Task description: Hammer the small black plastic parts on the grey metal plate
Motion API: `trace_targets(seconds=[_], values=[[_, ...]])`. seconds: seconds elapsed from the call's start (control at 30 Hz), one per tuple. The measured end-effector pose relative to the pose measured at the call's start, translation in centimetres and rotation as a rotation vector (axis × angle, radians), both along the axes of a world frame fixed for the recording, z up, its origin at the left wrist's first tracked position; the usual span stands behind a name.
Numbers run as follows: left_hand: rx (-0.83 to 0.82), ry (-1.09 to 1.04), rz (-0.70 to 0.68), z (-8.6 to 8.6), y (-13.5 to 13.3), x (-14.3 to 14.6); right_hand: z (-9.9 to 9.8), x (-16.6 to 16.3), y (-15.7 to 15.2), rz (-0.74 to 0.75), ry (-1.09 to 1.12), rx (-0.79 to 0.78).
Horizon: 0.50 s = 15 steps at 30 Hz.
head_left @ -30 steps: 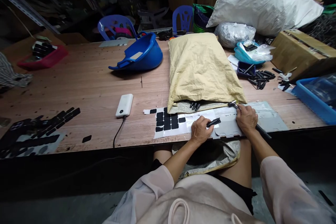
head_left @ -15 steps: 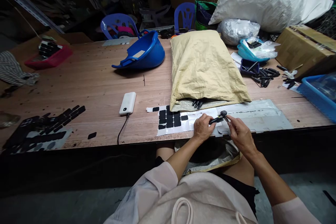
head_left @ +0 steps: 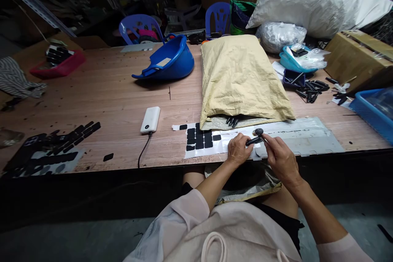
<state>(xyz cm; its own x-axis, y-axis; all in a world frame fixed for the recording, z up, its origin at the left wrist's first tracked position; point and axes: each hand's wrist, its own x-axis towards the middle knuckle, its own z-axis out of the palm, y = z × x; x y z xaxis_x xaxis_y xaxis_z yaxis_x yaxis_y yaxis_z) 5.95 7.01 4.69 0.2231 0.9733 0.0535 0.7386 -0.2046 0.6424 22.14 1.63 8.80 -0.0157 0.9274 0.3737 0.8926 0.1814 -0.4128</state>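
Note:
My left hand (head_left: 238, 150) is closed round a short black plastic part (head_left: 253, 141) at the near table edge. My right hand (head_left: 278, 156) pinches a thin metal tool (head_left: 261, 135) whose tip carries a small round black pad against the part's end. Both hands hover over a white backing sheet (head_left: 225, 140) with several black adhesive pads (head_left: 199, 140) on its left half. Just behind lies a yellow woven sack (head_left: 241, 77), and a few black parts (head_left: 230, 121) poke from its open mouth.
A white power bank (head_left: 150, 119) with a cable lies left of the sheet. Farther off are a tipped blue basin (head_left: 167, 60), a red tray (head_left: 58, 65), black pads on sheets (head_left: 46, 149) at the left, loose black parts (head_left: 310, 88), a cardboard box (head_left: 356, 55) and a blue crate (head_left: 373, 112).
My right hand left the spot by the sack's mouth and came toward my left hand, bringing the tool with a round pad to the black part. The left hand stayed put.

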Motion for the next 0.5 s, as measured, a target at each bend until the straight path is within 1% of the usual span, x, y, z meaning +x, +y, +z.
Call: trace_targets(seconds=[0.07, 0.17, 0.27, 0.33, 0.4, 0.5], values=[[-0.004, -0.004, 0.009, 0.0, 0.0, 0.0, -0.3, -0.3, -0.3, 0.018, -0.012, -0.015], [-0.008, 0.005, 0.019, 0.0, 0.0, 0.1, -1.3, -0.3, -0.4, 0.049, -0.024, -0.065], [0.000, 0.012, 0.015, -0.3, 0.1, 0.2, -1.8, 0.8, 0.6, 0.032, -0.006, -0.058], [0.014, 0.016, 0.014, -0.4, 0.1, 0.3, -1.8, 2.3, 2.3, -0.032, -0.022, -0.029], [0.031, 0.021, 0.015, -0.5, 0.1, 0.3, -1.8, 4.1, 4.5, -0.132, -0.077, -0.011], [0.045, 0.029, 0.014, -0.5, 0.1, 0.4, -2.4, 7.0, 7.6, -0.257, -0.169, -0.024]])
